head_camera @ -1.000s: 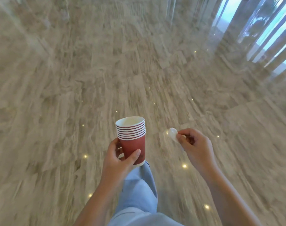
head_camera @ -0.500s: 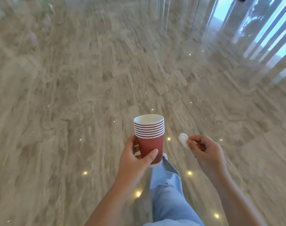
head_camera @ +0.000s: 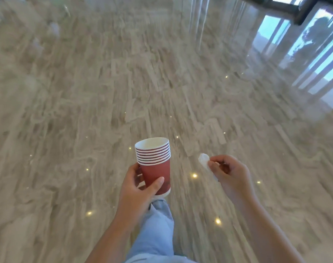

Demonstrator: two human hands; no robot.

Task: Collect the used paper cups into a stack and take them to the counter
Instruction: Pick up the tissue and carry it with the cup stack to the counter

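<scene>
A pale blue trouser leg (head_camera: 158, 224) reaches forward at the bottom of the head view, directly beneath the load. Just above it the left hand (head_camera: 137, 188) wraps the lowest cup of a stack of red paper cups (head_camera: 154, 164), thumb across the front and fingers curled behind. The stack stands upright in mid-air, its several white rims nested closely, and the top cup looks empty. Just beside it, and apart from it, the right hand (head_camera: 232, 177) pinches a small white wad (head_camera: 203, 160), possibly crumpled tissue, between thumb and curled fingers.

The collecting appears finished: the cups are gathered into one tidy stack, and no loose cup shows anywhere in view. What remains is the carry and the set-down, and no counter is visible from here, so how much walking is left cannot be judged.

Beyond the hands, polished marble floor (head_camera: 86, 92) spreads wide to the front and left, dotted with reflected ceiling lights and smeared by motion blur. Nothing stands in the path ahead. The only boundary showing is at far right, where bright window reflections (head_camera: 313, 59) and a dark frame (head_camera: 294, 8) mark a glazed wall, well apart from the cups. The glossy surface could be slippery, a risk for a tall, one-handed load.
</scene>
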